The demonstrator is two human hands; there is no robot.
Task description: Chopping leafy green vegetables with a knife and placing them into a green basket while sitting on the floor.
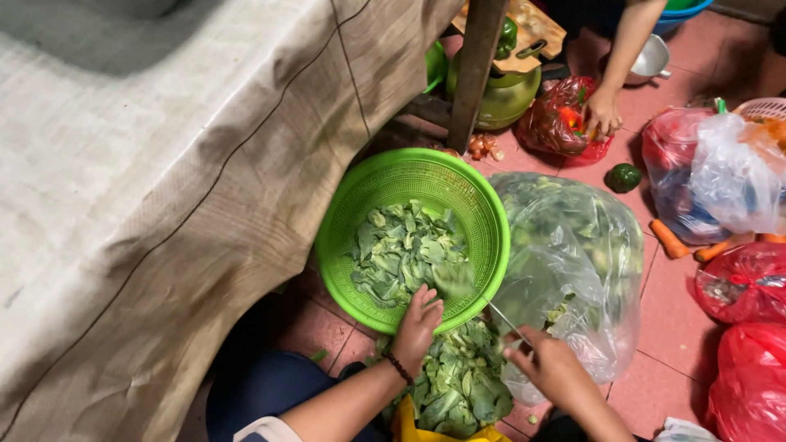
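Gripping green basket (413,184), left hand (417,323)

A round green perforated basket (413,237), tilted on the tiled floor, holds torn leafy greens (403,252), with more piled greens (458,381) just below it.

The lower frame edge cuts off both forearms and the yellow board (413,427) under the heap of cut greens (460,385). A leaf (453,278) falling into the green basket (483,214) is a blur. What the right hand (547,364) grips is mostly hidden; only a thin blade (506,321) shows. The contents of the clear bag (573,254) are hazy behind plastic. At the upper right, another person's hand (603,113) shows, the rest cut off by the top edge. The red bags (741,327) run off the right edge.
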